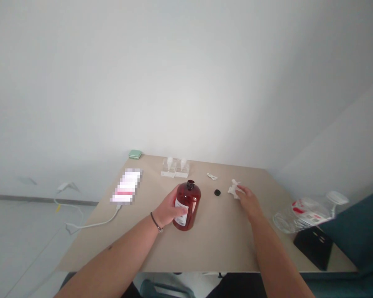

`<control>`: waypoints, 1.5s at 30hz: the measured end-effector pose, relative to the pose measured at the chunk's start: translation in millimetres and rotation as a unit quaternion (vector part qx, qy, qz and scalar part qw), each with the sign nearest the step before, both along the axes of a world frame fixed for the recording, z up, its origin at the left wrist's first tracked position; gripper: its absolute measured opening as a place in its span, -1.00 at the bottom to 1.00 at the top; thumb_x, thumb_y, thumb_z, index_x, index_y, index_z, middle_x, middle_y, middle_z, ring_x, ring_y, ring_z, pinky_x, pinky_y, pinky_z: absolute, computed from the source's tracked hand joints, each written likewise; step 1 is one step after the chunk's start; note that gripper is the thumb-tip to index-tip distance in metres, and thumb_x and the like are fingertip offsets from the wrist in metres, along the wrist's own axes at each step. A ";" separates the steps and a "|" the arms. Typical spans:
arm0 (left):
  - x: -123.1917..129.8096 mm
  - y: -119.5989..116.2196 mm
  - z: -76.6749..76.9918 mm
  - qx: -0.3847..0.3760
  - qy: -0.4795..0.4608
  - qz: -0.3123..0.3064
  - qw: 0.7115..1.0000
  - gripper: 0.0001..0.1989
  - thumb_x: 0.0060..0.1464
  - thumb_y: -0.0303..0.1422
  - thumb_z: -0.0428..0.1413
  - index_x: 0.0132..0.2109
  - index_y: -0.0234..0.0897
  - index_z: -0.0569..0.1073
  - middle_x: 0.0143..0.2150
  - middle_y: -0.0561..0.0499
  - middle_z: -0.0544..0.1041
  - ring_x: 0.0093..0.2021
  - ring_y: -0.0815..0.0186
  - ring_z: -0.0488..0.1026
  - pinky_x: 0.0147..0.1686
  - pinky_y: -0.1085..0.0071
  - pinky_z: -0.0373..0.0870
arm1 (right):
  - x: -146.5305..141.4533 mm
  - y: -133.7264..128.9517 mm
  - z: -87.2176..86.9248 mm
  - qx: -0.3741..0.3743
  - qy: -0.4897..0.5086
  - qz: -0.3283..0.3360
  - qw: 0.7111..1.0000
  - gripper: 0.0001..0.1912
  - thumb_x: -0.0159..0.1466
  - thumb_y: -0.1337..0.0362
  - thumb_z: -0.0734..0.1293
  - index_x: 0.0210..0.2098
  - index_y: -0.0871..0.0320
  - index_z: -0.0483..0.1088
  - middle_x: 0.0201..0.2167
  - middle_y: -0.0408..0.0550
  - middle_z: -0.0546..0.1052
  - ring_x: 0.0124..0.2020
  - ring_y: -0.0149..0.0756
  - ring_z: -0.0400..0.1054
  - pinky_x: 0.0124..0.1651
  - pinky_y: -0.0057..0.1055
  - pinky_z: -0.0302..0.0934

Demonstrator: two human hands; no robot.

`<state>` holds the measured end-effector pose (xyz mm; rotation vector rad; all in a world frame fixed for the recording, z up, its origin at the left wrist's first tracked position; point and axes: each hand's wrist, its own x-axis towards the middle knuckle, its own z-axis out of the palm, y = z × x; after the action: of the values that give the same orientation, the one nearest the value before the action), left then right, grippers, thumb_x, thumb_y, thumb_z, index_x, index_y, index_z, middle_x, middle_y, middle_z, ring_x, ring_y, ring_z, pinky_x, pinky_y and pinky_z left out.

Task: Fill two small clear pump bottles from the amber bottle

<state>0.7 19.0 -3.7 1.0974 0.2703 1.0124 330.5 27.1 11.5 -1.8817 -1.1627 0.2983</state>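
My left hand is wrapped round a reddish-brown bottle with a white label, its thumb across the label. The bottle's neck is uncapped and the bottle leans slightly. To its right, a small black cap lies on the table. My right hand has its fingers on a crumpled white tissue that rests on the tabletop. Part of the tissue is hidden beneath the fingers.
Behind the bottle stand clear holders with white pieces. A crumpled white scrap lies near the cap. A phone with a cable is at left, a green box at the back corner. A large clear plastic bottle lies at right near a black object.
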 end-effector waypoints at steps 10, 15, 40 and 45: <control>2.0 1.7 0.3 0.131 0.103 0.091 0.982 -0.17 -0.22 -0.14 0.41 0.18 -0.26 0.29 0.05 -0.15 0.49 0.00 0.08 0.45 0.05 0.22 0.33 | -85.6 4.3 -0.8 -0.139 -0.358 0.111 0.916 -0.66 0.31 0.14 0.24 -0.05 0.18 0.49 -0.18 0.19 0.57 -0.12 -0.02 0.45 0.02 -0.01 0.17; 1.2 1.8 3.8 0.162 0.141 0.102 0.971 -0.16 -0.20 -0.13 0.40 0.19 -0.29 0.27 0.05 -0.17 0.48 -0.01 0.07 0.45 0.05 0.20 0.33 | -90.2 7.9 15.8 -0.101 -0.268 0.161 0.945 -0.70 0.34 0.19 0.18 -0.19 0.13 0.52 -0.20 0.06 0.61 -0.16 -0.14 0.48 -0.04 -0.17 0.25; -7.6 -5.9 23.2 0.328 0.299 0.208 0.872 -0.24 -0.20 -0.06 0.35 0.14 -0.25 0.37 0.02 -0.18 0.52 -0.02 -0.02 0.47 0.07 0.10 0.34 | -151.5 -55.6 105.9 0.047 -0.394 0.275 0.876 -0.64 0.30 -0.04 0.28 -0.38 0.10 0.47 -0.45 0.03 0.58 -0.35 -0.10 0.46 -0.29 -0.24 0.26; -7.4 -5.7 20.9 0.344 0.321 0.220 0.854 -0.21 -0.20 -0.02 0.33 0.16 -0.24 0.35 0.01 -0.17 0.52 -0.04 -0.01 0.48 0.05 0.10 0.36 | -142.5 -56.1 121.1 -0.033 -0.367 0.324 0.871 -0.56 0.40 -0.02 0.10 -0.27 0.10 0.47 -0.43 0.00 0.57 -0.42 -0.21 0.43 -0.37 -0.34 0.19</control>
<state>-6.7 13.3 17.2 2.1022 0.7654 1.1473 188.0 -29.1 132.6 -1.6304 -2.3323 -0.0434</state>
